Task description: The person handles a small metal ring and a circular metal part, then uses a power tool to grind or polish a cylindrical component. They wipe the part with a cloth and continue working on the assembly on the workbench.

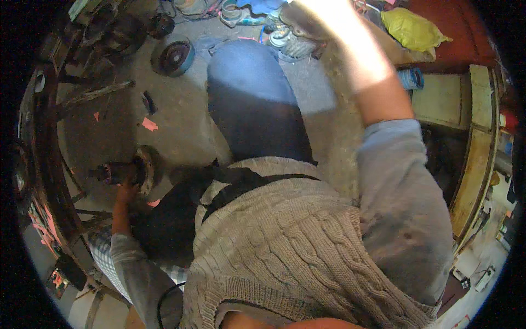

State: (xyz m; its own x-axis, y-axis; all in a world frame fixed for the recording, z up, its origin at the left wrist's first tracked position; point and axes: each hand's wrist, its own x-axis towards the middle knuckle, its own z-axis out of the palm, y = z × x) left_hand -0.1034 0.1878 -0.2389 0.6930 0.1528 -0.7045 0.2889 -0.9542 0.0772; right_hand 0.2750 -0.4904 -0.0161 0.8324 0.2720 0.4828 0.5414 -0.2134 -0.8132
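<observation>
Low on the left, my left hand [128, 190] is closed around the lower side of a dark, cylindrical motor rotor [116, 172]. A short shaft sticks out at the rotor's left end, and a round, dirty flange [146, 171] stands at its right end. Shadow hides part of the fingers. My right arm stretches up to the far edge, where my right hand [320, 8] is washed out by bright light and partly cut off. Its fingers cannot be made out. Nearest to it are a blue cloth [263, 5] and a cluster of small parts.
A round wheel-like part [173, 56] lies on the floor ahead, left of my knee [246, 66]. Pink scraps [149, 124] and a small dark curved piece [148, 102] lie nearer. At the right are a yellow bag [415, 30], a blue spool-like roll [411, 78] and a wooden cabinet [438, 98].
</observation>
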